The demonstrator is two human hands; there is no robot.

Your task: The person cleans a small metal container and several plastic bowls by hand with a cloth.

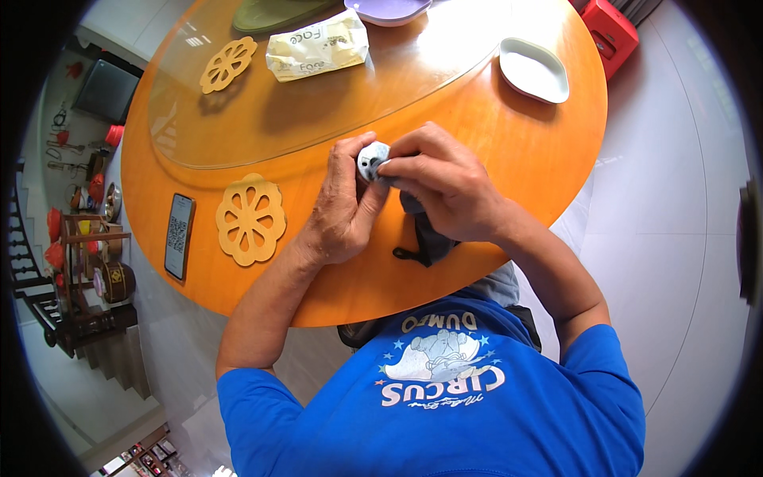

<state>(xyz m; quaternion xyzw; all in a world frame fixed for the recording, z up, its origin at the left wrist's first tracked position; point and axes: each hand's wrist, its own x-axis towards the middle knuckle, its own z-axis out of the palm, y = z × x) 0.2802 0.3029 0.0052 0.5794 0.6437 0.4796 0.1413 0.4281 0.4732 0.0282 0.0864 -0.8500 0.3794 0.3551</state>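
Over the near part of the round wooden table [334, 292], my left hand [343, 214] is wrapped around a small object with a round, whitish end face [367, 156]. That face has dark spots and points up towards me. From the right, the thumb and fingertips of my right hand [450, 185] pinch a small dark piece at the face's edge; what this piece is stays partly hidden. A dark grey fabric item [426, 238] with a small loop lies below my right hand, on the table. I cannot tell whether it is joined to the held object.
A smartphone [179, 235] showing a printed code and a flower-shaped trivet [251, 219] lie to the left. The glass turntable [238, 140] carries another trivet [228, 64], a tissue pack [318, 46], a green tray [277, 13] and a purple dish [388, 11]. A white dish [533, 70] stands right.
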